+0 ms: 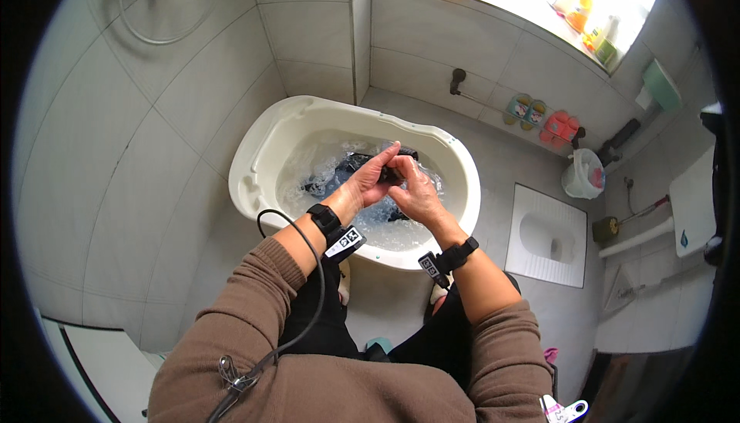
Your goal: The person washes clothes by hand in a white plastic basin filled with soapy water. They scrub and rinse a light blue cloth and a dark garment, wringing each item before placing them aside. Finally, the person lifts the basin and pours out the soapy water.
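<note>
A white plastic baby bathtub (263,143) holds rippling, foamy water, with dark cloth (326,183) partly under the surface. Above the water my left hand (373,180) and my right hand (417,192) are close together, both gripping a piece of the dark wet cloth (391,175) between them. The fingers of both hands partly hide that piece. More dark fabric lies in the water behind and below the hands. A black strap with a small marked device sits on each wrist.
A squat toilet (546,235) is set in the floor to the right, near a white lined bin (584,174). Slippers (559,127) rest on a wall rack. A hose (214,1) hangs by the tap at upper left. A black cable runs along my left arm.
</note>
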`<state>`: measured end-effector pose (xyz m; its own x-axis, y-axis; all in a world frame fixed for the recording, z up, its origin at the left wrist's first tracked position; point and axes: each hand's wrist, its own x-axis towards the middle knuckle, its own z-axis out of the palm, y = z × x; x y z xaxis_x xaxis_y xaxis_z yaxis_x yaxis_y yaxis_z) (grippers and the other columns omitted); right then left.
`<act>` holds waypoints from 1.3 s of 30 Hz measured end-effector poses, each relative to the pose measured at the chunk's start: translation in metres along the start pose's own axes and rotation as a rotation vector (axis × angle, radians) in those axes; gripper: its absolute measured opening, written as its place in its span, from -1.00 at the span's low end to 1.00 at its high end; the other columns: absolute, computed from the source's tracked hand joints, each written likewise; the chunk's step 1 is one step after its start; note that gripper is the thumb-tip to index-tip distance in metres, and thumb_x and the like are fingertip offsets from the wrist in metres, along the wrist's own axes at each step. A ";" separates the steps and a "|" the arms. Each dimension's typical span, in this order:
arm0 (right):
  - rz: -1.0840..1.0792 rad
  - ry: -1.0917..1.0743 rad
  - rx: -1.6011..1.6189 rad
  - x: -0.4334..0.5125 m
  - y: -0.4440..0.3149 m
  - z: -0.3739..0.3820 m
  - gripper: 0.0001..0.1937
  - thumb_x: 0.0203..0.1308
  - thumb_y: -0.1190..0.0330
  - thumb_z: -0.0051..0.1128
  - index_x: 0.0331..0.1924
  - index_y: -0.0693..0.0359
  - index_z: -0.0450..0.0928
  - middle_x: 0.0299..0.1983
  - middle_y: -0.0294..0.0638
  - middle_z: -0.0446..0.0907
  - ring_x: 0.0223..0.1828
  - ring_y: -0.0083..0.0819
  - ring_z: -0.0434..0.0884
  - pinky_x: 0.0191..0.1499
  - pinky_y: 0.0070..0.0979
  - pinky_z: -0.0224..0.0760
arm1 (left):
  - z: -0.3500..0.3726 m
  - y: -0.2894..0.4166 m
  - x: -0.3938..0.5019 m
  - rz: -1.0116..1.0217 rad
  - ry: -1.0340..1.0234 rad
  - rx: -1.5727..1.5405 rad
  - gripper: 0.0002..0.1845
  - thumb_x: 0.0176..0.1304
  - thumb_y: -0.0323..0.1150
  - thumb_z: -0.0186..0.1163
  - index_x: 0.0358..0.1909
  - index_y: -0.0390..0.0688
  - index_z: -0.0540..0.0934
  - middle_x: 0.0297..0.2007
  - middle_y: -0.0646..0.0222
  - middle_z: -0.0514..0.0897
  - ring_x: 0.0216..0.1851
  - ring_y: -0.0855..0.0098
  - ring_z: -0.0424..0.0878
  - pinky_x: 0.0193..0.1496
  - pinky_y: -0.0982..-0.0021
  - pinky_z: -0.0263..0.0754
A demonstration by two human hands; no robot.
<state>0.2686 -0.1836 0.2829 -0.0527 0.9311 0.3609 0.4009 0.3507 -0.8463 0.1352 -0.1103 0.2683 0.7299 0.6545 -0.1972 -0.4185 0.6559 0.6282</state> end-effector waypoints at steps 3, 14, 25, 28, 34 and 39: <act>0.202 0.046 0.515 0.007 0.008 -0.011 -0.61 0.01 0.64 -0.06 0.00 0.28 0.39 -0.06 -0.10 0.63 0.07 -0.31 0.60 0.17 -0.37 0.44 | 0.002 0.005 -0.004 -0.024 0.129 0.015 -0.61 0.29 0.08 0.27 -0.18 -0.04 0.61 -0.21 0.45 0.64 -0.12 0.45 0.58 0.02 0.32 0.54; -0.086 -0.225 -0.356 0.002 0.012 -0.030 -0.18 -0.03 0.55 0.28 0.37 -0.26 0.27 0.43 -0.13 0.22 0.20 0.08 0.45 0.28 -0.13 0.39 | 0.020 0.019 -0.013 -0.309 -0.042 0.641 -0.47 0.23 -0.32 0.35 0.20 -0.04 0.39 -0.12 0.38 0.58 -0.18 0.49 0.62 -0.19 0.40 0.64; 0.248 -0.146 -0.830 0.004 0.016 -0.013 -0.76 0.00 0.38 0.28 -0.21 0.26 0.62 -0.24 0.09 0.67 -0.16 0.02 0.70 -0.06 -0.22 0.60 | 0.017 0.006 0.005 0.102 -0.060 1.879 -0.60 0.00 -0.39 0.32 -0.10 -0.27 0.49 -0.24 0.06 0.69 -0.14 0.00 0.65 -0.14 0.24 0.52; 0.329 -0.221 -0.773 0.005 0.015 -0.016 -0.73 0.08 0.23 0.18 -0.27 0.27 0.70 -0.26 0.10 0.70 -0.15 -0.01 0.71 -0.02 -0.20 0.57 | 0.006 -0.011 0.012 0.188 -0.013 1.868 -0.67 0.12 -0.43 0.23 -0.07 -0.25 0.47 -0.16 0.03 0.66 -0.02 -0.11 0.56 -0.03 0.15 0.51; 0.542 -0.378 -0.503 0.007 0.017 -0.019 -0.65 0.12 0.17 0.08 -0.27 0.31 0.71 -0.24 0.11 0.68 -0.12 -0.02 0.66 -0.06 -0.21 0.52 | -0.011 -0.028 0.008 0.701 -0.073 2.191 -0.73 0.13 -0.46 0.16 -0.09 -0.12 0.50 -0.20 0.25 0.61 -0.12 0.14 0.58 -0.06 0.25 0.57; 0.920 -0.488 0.111 0.004 0.023 -0.024 -0.87 0.00 0.33 0.18 -0.52 0.20 0.54 -0.67 -0.32 0.36 -0.66 -0.48 0.33 -0.60 -0.43 0.12 | -0.010 -0.020 0.004 0.871 -0.158 2.260 -0.75 0.08 -0.42 0.18 -0.16 -0.10 0.49 -0.27 0.34 0.54 -0.14 0.24 0.56 -0.08 0.34 0.58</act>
<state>0.2994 -0.1738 0.2744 -0.1431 0.7741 -0.6167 0.3886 -0.5291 -0.7544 0.1414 -0.1170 0.2479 0.8457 0.3493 0.4035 0.3710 -0.9283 0.0260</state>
